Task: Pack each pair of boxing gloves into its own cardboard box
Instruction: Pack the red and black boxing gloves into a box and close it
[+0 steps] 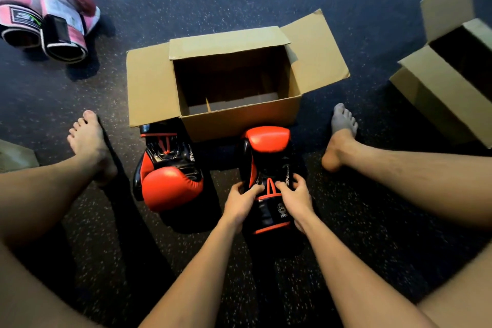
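An open cardboard box (241, 121) stands on the floor in front of me, flaps spread, with nothing inside. Just before it, a red and black boxing glove (269, 146) lies with its padded end toward the box. My left hand (241, 204) grips its left side near the wrist and my right hand (294, 198) grips its right side. The matching red and black glove (167, 181) lies to the left, partly under the box's left flap. A pair of pink and white gloves (48, 10) lies at the far left.
A second open cardboard box (436, 93) sits at the right edge. My bare legs and feet (89, 141) stretch out on both sides of the middle box on a dark speckled floor. A corner of cardboard shows at the left edge.
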